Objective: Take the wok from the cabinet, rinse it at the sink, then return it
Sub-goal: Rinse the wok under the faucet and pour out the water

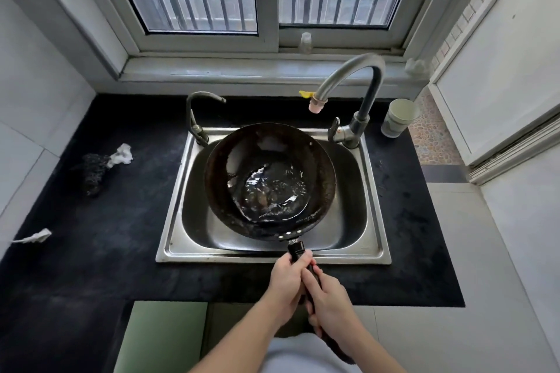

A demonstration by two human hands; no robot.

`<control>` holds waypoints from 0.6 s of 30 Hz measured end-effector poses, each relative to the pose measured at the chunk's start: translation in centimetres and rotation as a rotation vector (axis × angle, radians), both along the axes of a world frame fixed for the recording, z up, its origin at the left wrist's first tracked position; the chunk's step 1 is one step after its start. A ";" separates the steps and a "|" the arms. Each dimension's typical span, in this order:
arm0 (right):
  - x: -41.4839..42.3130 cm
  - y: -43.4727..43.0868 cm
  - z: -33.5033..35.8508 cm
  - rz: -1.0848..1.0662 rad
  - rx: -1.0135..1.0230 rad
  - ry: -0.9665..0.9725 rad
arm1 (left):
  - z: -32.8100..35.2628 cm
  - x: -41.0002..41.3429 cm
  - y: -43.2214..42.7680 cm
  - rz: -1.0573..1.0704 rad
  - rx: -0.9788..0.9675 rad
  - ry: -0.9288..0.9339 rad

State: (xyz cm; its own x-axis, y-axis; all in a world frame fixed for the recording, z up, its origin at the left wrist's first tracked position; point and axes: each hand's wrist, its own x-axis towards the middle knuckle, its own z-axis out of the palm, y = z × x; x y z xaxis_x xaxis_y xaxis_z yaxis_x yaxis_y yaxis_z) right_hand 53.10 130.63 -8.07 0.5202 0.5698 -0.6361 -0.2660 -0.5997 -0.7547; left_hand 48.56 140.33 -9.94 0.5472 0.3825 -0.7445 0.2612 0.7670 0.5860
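A dark round wok (224, 157) hangs over the steel sink (374, 221), with a pool of rippling water in its bottom. Its black handle (296, 249) points toward me over the sink's front rim. My left hand (286, 280) grips the handle closest to the wok. Just behind it, my right hand (328, 307) holds the rear part of the same handle. The tall curved faucet (348, 73) arches above the wok's far right side; no stream shows from its pink-tipped spout.
A smaller tap (197, 112) stands at the sink's back left. Black countertop (115, 236) surrounds the sink. A dark scrubber with a white rag (103, 166) lies at left, a cup (398, 118) at back right, a small bottle (305, 43) on the windowsill.
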 end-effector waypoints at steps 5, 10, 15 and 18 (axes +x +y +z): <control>0.1 0.9 0.4 0.031 0.016 0.012 | 0.1 -0.3 0.8 0.001 0.017 0.001; -0.8 0.5 0.0 0.055 0.000 0.031 | -0.6 -1.6 0.5 0.019 0.036 0.026; -1.2 -0.5 0.1 0.002 -0.001 0.072 | -1.1 -1.7 -0.2 -0.008 0.012 0.034; -1.3 -0.3 0.4 -0.044 -0.011 0.052 | -0.5 -1.4 -0.2 -0.039 0.019 0.025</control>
